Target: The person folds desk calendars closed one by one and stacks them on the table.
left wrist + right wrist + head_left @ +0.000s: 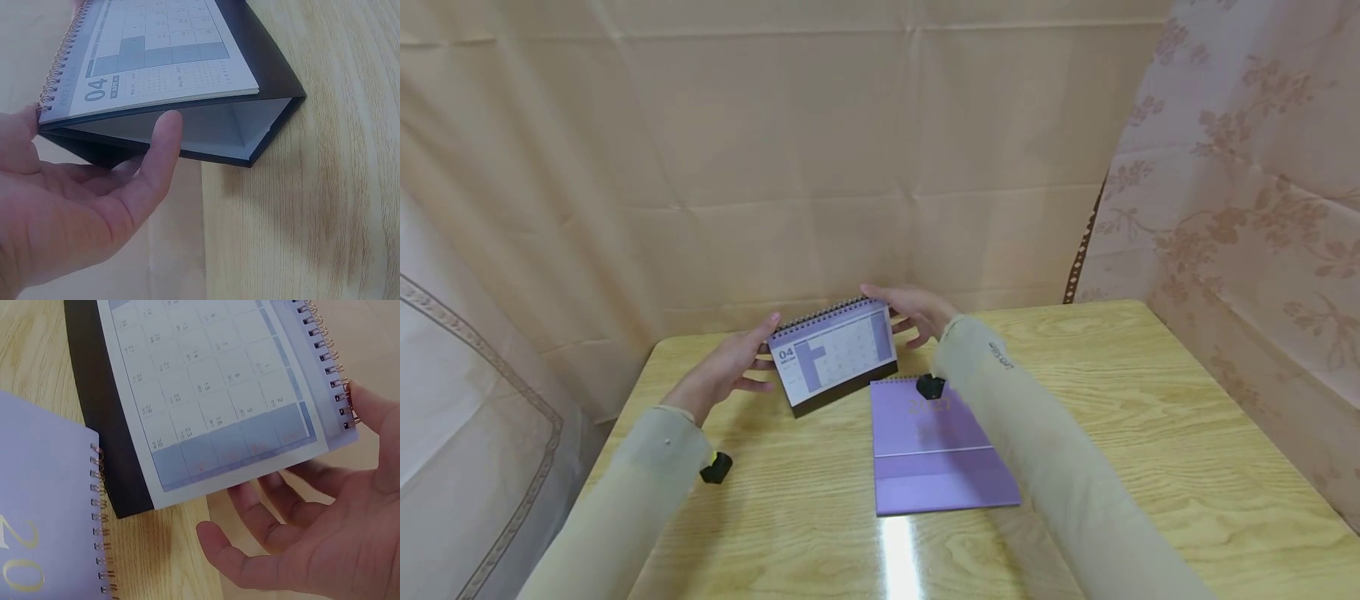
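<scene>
A tent-shaped desk calendar (831, 354) with a dark base stands at the back of the wooden table, turned at an angle, its "04" page facing the front. At its left end my left hand (730, 367) holds the top corner, thumb by the spiral binding and fingers along the open side. The right hand (921, 310) grips the opposite top corner, its thumb (372, 406) at the coils and some fingertips behind the page. A purple spiral-bound calendar (925, 483) with gold print lies flat in front, partly under my right forearm.
The wooden table (775, 517) ends at the back against a beige cloth (850, 150). Flowered cloth (1247, 208) hangs on the right, and a pale curtain (467, 433) on the left. Small black wrist devices (717, 468) hang below both sleeves.
</scene>
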A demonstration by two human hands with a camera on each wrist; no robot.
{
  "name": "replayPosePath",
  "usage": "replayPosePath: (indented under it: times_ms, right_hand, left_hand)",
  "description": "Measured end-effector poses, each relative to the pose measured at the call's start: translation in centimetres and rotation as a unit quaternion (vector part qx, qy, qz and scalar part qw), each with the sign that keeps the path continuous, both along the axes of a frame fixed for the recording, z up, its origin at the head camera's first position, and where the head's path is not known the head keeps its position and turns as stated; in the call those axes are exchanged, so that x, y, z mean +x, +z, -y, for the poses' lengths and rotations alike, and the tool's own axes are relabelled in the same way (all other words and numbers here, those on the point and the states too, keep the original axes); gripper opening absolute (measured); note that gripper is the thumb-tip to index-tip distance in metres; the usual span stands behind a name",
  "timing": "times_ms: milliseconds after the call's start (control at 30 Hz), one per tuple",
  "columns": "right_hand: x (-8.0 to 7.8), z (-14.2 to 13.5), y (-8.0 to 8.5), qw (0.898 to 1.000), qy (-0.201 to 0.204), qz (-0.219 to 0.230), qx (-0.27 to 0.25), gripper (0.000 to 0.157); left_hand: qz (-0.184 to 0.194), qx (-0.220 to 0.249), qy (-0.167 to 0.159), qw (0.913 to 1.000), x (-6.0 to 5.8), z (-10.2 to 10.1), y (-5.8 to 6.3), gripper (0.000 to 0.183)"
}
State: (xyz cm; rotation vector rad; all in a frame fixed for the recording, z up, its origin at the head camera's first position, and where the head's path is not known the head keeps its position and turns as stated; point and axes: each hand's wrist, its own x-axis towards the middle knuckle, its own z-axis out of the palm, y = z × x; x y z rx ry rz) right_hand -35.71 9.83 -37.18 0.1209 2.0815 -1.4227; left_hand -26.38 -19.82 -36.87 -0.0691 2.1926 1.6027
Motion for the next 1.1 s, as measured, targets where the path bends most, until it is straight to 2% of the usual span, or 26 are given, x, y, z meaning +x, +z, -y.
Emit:
replayPosePath:
  times_ms: [133, 400, 533, 833, 1100]
  right_hand:
    - [-0.4, 0.2, -0.3, 1.0, -0.004, 0.005, 0.003, 0.076]
    - [1.5, 0.4, 1.5, 1.0, -0.009, 0.007, -0.024, 0.064]
    - [1.6, 0.3, 1.5, 1.0, -0.011, 0.001, -0.026, 0.064]
    - [1.4, 0.5, 1.4, 1.0, -0.017, -0.004, -0.026, 0.058]
    - [1.4, 0.6, 1.6, 0.999, -0.018, -0.01, -0.027, 0.056]
  left_hand:
    - [-0.001, -0.004, 0.0, 1.0, 0.0, 0.0, 0.0, 0.083]
    - [-0.01, -0.035, -0.004, 0.9993, -0.1, 0.1, 0.0, 0.086]
    - [-0.015, -0.035, -0.005, 0.9993, -0.1, 0.1, 0.0, 0.083]
    - [-0.022, -0.043, 0.006, 0.9988, -0.2, 0.1, -0.1, 0.095]
    - [-0.024, -0.038, 0.006, 0.999, -0.2, 0.1, -0.1, 0.09]
